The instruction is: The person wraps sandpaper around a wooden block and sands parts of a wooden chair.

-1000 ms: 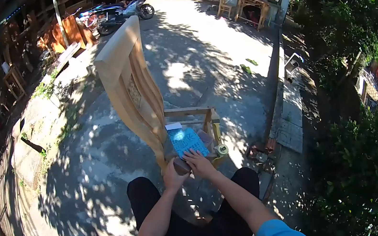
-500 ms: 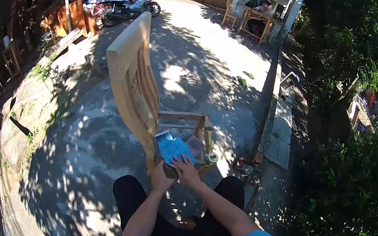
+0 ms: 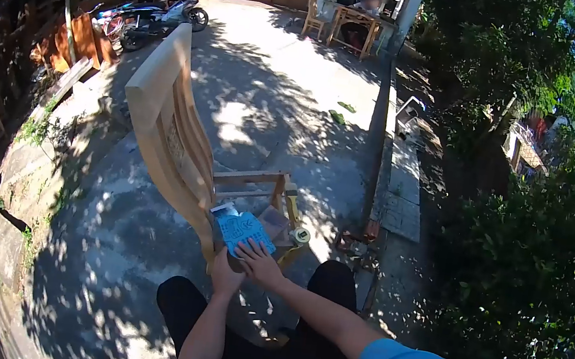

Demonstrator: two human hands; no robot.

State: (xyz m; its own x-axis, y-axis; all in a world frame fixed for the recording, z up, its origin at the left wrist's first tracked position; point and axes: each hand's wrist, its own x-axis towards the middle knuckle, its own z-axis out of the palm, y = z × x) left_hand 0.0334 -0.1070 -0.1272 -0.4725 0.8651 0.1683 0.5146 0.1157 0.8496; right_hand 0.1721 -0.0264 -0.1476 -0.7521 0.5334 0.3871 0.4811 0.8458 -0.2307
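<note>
Work in the head view was centred on a blue printed sheet point(image 3: 238, 227), seen at the seat of a wooden chair point(image 3: 157, 106). The step in hand was judged to be the steadying of that sheet; even pressure seemed called for next. Its near part was covered by the right hand point(image 3: 259, 262), whose grip was spread, unclenched. The left hand point(image 3: 226, 274) was placed beside its near corner; what its grip grasped, if anything, could not be told.
</note>
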